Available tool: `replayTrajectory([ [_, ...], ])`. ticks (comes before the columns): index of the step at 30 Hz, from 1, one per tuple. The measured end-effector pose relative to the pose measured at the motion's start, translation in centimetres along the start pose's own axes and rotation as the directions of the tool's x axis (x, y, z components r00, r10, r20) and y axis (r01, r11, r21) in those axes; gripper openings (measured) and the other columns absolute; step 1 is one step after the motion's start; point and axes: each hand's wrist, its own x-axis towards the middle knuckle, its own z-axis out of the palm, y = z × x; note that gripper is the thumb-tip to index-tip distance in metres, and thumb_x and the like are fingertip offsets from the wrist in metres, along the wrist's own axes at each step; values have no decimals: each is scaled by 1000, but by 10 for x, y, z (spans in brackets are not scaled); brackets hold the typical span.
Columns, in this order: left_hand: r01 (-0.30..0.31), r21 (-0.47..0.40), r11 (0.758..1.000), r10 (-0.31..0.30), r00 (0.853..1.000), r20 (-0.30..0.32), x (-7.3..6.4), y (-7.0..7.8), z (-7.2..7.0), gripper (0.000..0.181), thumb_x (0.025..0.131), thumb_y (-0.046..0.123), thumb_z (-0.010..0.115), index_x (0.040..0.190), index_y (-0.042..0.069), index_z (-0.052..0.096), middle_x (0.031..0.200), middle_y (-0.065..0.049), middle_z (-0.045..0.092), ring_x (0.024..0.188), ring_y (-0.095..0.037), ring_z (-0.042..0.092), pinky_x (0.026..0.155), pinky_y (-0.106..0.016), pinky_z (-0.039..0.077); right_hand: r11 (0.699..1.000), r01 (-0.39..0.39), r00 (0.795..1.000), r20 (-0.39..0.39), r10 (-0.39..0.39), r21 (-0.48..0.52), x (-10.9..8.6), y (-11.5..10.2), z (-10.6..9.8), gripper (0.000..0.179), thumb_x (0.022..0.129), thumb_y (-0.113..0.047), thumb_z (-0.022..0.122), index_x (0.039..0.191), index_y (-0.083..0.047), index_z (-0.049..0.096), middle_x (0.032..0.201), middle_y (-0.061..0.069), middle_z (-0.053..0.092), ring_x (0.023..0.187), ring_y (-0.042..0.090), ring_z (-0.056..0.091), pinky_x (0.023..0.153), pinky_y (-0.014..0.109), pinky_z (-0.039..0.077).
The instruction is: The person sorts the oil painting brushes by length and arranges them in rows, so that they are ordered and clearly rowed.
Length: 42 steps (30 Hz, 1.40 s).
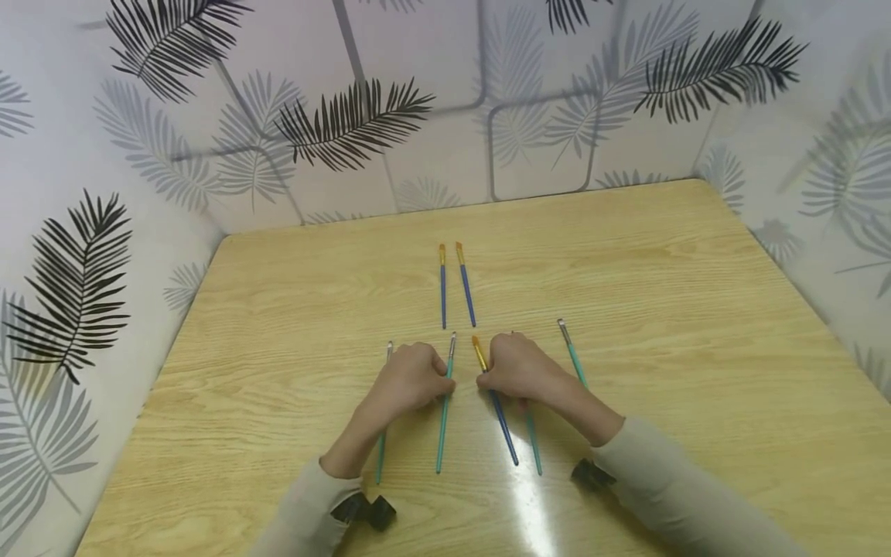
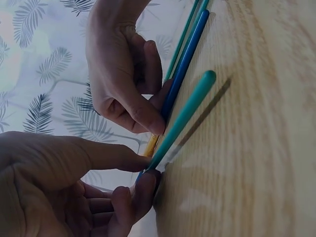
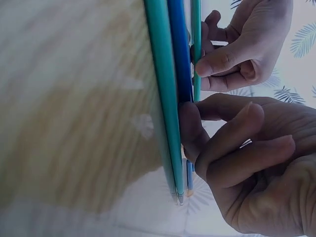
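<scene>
In the head view my left hand (image 1: 414,377) pinches a green-handled paintbrush (image 1: 443,433) between thumb and fingers, its bristle end pointing away from me. Close by on the right, my right hand (image 1: 518,367) pinches a blue-handled paintbrush (image 1: 504,429) with golden bristles near its ferrule. The left wrist view shows the green handle (image 2: 190,106) tilted, its rounded end raised off the tabletop. Partly hidden beneath my left arm lies another green paintbrush (image 1: 380,458). One more green paintbrush (image 1: 534,449) runs under my right hand, its middle covered.
Two blue paintbrushes (image 1: 443,298) lie side by side farther back on the wooden table (image 1: 682,309). To the right, a green paintbrush (image 1: 573,357) passes beneath my right forearm. Leaf-patterned covering (image 1: 431,62) rises behind the table's far edge.
</scene>
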Motion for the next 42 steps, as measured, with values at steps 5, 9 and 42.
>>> replayTrajectory([
  [5, -5, -41, 999, 5, 1000, 16, -1, -3, -1, 20, 87, 7, 77, 69, 6, 69, 56, -1, 65, 46, -10, 54, 43, -18, 37, 1000, 1, 1000, -8, -1, -16, -1, 0, -1, 42, 92, -3, 67, 51, -3, 61, 41, 2, 54, 32, 13, 56, 100, 43, 55],
  [9, -4, -45, 999, 5, 1000, 22, -2, -3, -5, 20, 88, 7, 75, 69, 6, 70, 55, -2, 65, 45, -10, 55, 42, -18, 36, 1000, -8, 1000, -2, 8, 3, -2, 1, -2, 41, 92, -5, 65, 52, -3, 60, 42, 2, 56, 32, 13, 56, 79, 32, 62],
  [42, 91, -187, 978, -97, 995, -21, -19, -22, -40, 30, 93, 18, 75, 114, -3, 72, 82, -4, 76, 60, -24, 70, 51, -28, 52, 939, -1, 999, -38, 15, 344, 4, 12, -45, 28, 105, -25, 63, 110, 3, 66, 81, 17, 75, 38, 18, 52, 40, 24, 39],
])
